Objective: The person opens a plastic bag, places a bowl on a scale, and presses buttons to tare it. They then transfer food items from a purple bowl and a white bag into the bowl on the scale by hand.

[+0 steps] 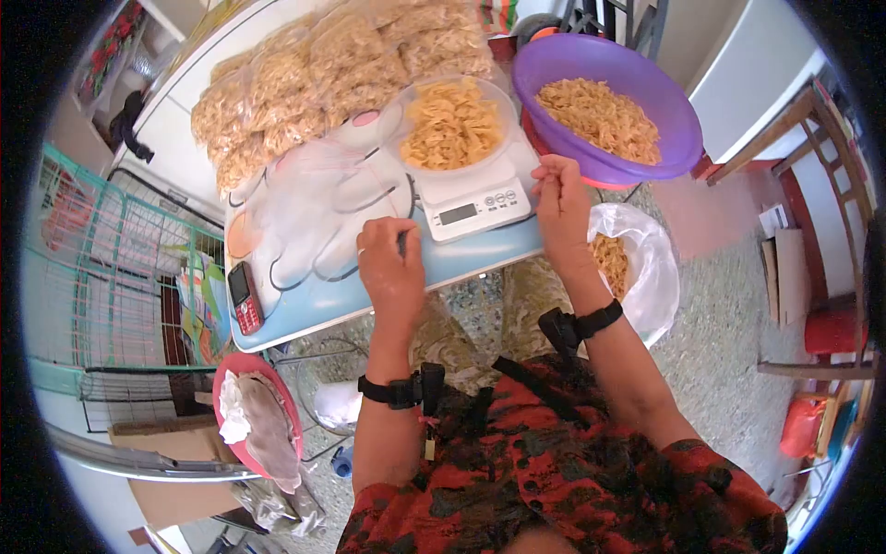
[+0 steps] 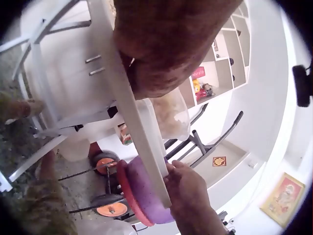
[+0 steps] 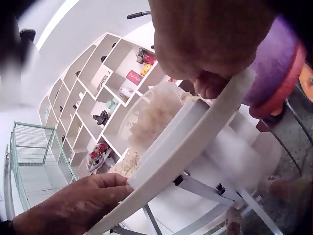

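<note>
A white digital kitchen scale [image 1: 475, 205] stands near the front of the table, bearing a clear plastic bowl [image 1: 391, 134] of yellow, ribbon-like dried pieces [image 1: 450, 125]. My left hand [image 1: 392, 263] is at the table's front edge, left of the scale, its fingers loosely bent around nothing. Just right of the scale is my right hand [image 1: 561, 208], thumb and fingertips close together, no object showing between them. In the right wrist view, the left hand [image 3: 88, 196] has its fingertips at the table rim. Flat clear plastic bags [image 1: 314, 208] lie on the patterned tabletop.
Filled clear bags [image 1: 323, 74] are stacked at the back. A purple basin [image 1: 678, 138] of similar pieces stands right, above a bag-lined container [image 1: 655, 286]. A red phone [image 1: 245, 297] lies at the left corner; a pink basin [image 1: 221, 383] and wire cage [image 1: 101, 277] are beyond.
</note>
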{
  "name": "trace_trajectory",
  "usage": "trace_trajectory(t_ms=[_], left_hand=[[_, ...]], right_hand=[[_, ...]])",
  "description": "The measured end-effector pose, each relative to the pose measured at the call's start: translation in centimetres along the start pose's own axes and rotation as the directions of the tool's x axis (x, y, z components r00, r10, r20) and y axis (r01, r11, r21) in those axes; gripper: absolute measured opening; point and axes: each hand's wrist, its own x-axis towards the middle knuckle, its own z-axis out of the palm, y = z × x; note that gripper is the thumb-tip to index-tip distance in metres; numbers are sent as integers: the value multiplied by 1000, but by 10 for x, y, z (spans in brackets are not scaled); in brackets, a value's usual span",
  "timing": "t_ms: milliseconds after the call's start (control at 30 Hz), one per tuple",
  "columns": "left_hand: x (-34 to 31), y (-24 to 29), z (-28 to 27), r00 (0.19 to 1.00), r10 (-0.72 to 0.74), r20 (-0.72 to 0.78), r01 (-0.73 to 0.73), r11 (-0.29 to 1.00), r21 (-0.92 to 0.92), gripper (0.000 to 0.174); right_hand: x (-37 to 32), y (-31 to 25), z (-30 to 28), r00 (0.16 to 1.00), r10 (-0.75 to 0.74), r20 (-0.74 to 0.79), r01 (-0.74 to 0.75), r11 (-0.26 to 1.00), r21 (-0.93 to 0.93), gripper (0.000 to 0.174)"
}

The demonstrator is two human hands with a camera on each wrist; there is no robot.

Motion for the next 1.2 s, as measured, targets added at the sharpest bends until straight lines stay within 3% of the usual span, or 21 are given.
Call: trace_trajectory(t_ms=[100,267,367,400,500,533,733,900,1000,1100,1200], left_hand=[[6,6,-5,935,-351,43,347,886,-307,16],[48,45,-31,942,-307,-132,248,907,-341,20],[74,63,-24,945,-297,-137,205,865,-458,20],[79,64,-22,963,-251,-101,181,876,-447,20],[82,75,-17,956,-163,-243,77,941,-328,31],[80,68,-18,960,-191,-207,112,933,-342,38],[41,21,-16,912,-375,-168,311,897,-314,31],[16,2,-3,893,-426,-144,350,860,-371,22],[10,-3,-1,906,-402,-132,330,867,-374,21],[10,-5,-2,909,-401,-112,338,868,-364,23],[7,-6,-1,917,-385,-101,328,875,-357,22]], right_hand=[[7,12,-1,997,-74,-36,70,993,-99,17],[46,9,-5,975,-101,200,154,949,-274,17],[68,13,7,946,-95,311,219,893,-393,17],[73,13,12,936,-91,341,243,867,-434,17],[81,16,21,921,-72,383,272,822,-500,14],[83,18,24,923,-68,379,275,803,-528,13],[80,14,33,934,-49,355,284,705,-649,13],[77,23,21,886,-77,457,382,680,-625,10],[75,26,10,846,29,532,401,622,-672,7],[66,-38,-11,920,-321,226,386,846,-368,7],[69,-97,-9,921,-358,155,382,908,-170,11]])
